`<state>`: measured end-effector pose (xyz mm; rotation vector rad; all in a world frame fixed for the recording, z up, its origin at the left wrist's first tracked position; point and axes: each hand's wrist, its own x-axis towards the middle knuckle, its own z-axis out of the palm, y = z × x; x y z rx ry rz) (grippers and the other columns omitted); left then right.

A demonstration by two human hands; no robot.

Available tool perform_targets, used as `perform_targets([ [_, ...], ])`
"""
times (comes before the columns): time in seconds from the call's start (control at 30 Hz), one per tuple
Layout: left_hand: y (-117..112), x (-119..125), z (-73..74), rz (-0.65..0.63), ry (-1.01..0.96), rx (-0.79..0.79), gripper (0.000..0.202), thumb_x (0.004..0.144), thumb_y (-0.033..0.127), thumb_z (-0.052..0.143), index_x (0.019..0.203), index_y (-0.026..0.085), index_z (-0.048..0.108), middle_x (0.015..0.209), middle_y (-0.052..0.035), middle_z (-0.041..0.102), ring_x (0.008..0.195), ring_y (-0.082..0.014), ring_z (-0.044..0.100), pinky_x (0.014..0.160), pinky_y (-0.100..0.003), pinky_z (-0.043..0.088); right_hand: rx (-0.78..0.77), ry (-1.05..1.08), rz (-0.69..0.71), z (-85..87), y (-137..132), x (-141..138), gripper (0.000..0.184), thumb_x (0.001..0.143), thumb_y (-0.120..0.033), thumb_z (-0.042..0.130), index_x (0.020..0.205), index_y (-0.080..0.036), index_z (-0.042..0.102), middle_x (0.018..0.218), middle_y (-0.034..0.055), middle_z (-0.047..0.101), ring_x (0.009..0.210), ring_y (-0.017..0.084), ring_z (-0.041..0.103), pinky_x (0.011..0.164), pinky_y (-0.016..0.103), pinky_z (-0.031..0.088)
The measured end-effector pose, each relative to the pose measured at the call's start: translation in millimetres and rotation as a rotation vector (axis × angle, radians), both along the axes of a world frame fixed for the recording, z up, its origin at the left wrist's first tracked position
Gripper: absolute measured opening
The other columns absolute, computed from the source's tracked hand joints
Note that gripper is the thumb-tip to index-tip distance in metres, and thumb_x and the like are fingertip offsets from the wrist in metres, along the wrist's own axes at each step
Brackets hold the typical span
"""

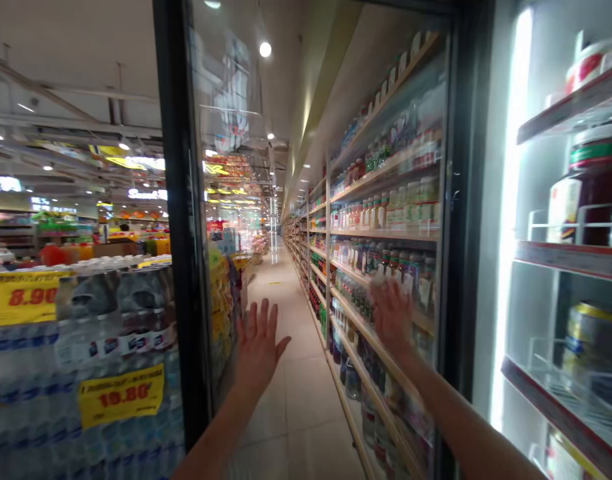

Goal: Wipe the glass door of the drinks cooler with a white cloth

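Observation:
A glass fridge door (311, 167) in a black frame stands swung open in front of me. My left hand (259, 343) is flat against its glass near the left frame, fingers spread, holding nothing. My right hand (392, 313) is raised flat against the same glass nearer the hinge side; it looks blurred, with fingers stretched out and nothing in them. Through the glass I see a shop aisle with shelves of bottles (381, 267).
The open fridge (571, 260) at right has lit shelves with jars and cans. At left stand stacked packs of bottled water (86, 373) with yellow price tags. A tiled aisle floor (296, 400) runs ahead.

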<state>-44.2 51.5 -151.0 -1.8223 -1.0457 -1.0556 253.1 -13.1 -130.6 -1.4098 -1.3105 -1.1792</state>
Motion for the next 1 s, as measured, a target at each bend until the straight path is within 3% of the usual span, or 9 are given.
perform_targets([
  [0.1,-2,1,0.7,0.045,0.011,-0.042,0.058,0.089,0.041,0.042,0.139,0.013,0.033,0.147,-0.0157,0.024,0.139,-0.0322,0.01,0.107,-0.059,0.021,0.285,0.285,-0.04,66.2,8,37,0.046,0.089,-0.029,0.035,0.13,-0.016,0.049,0.14,0.0201,0.038,0.133,0.033,0.026,0.103,0.056,0.023],
  [0.2,-2,1,-0.1,0.043,0.015,-0.044,0.057,0.09,0.042,0.041,0.139,0.014,0.033,0.147,-0.0154,0.025,0.139,-0.0319,0.009,0.107,-0.059,0.022,0.336,0.273,-0.011,104.1,21,16,0.047,0.089,-0.029,0.034,0.131,-0.015,0.048,0.142,0.02,0.035,0.134,0.032,0.023,0.103,0.054,0.023],
  [0.33,3,-1,-2.3,0.007,0.004,0.01,0.058,0.088,0.041,0.044,0.138,0.013,0.034,0.146,-0.0163,0.028,0.139,-0.0323,0.009,0.107,-0.059,0.021,0.006,-0.294,0.132,96.5,27,-44,0.041,0.085,-0.022,0.043,0.123,-0.033,0.054,0.14,0.0009,0.043,0.134,0.021,0.028,0.109,0.047,0.019],
  [0.4,4,-2,-2.9,-0.01,0.002,0.017,0.058,0.087,0.041,0.045,0.138,0.014,0.035,0.146,-0.0162,0.028,0.139,-0.0324,0.009,0.107,-0.059,0.021,-0.084,-0.422,0.147,96.2,24,-43,0.04,0.085,-0.022,0.044,0.121,-0.034,0.055,0.138,0.0,0.046,0.133,0.021,0.03,0.109,0.048,0.018],
  [0.53,2,-1,-2.0,0.01,0.003,-0.012,0.056,0.088,0.04,0.044,0.138,0.015,0.036,0.146,-0.015,0.028,0.139,-0.032,0.012,0.107,-0.059,0.023,0.204,0.161,-0.004,131.9,16,8,0.045,0.088,-0.026,0.033,0.13,-0.017,0.048,0.143,0.0154,0.037,0.133,0.032,0.026,0.104,0.059,0.019],
  [0.6,-1,0,-1.0,0.021,0.001,-0.017,0.055,0.088,0.039,0.046,0.137,0.016,0.037,0.146,-0.0151,0.029,0.138,-0.0325,0.014,0.106,-0.059,0.025,0.274,0.303,-0.015,147.2,18,14,0.049,0.089,-0.029,0.032,0.133,-0.013,0.044,0.145,0.0188,0.031,0.135,0.034,0.021,0.104,0.059,0.019],
  [0.83,-7,1,2.2,0.054,0.022,-0.019,0.061,0.083,0.035,0.055,0.138,0.016,0.036,0.146,-0.016,0.029,0.137,-0.0339,0.017,0.104,-0.058,0.029,-0.168,-0.527,0.203,135.3,31,-63,0.041,0.086,-0.021,0.043,0.124,-0.032,0.053,0.141,0.0005,0.042,0.135,0.021,0.028,0.111,0.048,0.016],
  [0.9,-8,0,3.6,0.06,0.023,-0.041,0.062,0.083,0.035,0.055,0.138,0.016,0.034,0.147,-0.015,0.027,0.138,-0.0331,0.016,0.105,-0.057,0.028,-0.16,-0.486,0.197,156.5,33,-66,0.041,0.086,-0.023,0.043,0.125,-0.031,0.051,0.143,0.0003,0.04,0.136,0.022,0.026,0.111,0.051,0.013],
  [1.0,-10,0,4.7,0.037,0.015,-0.09,0.065,0.084,0.036,0.054,0.14,0.016,0.029,0.147,-0.0152,0.027,0.139,-0.0322,0.014,0.105,-0.057,0.028,0.008,-0.143,0.154,195.6,40,-71,0.045,0.088,-0.027,0.04,0.133,-0.022,0.044,0.149,0.0066,0.028,0.139,0.028,0.017,0.108,0.058,0.014],
])
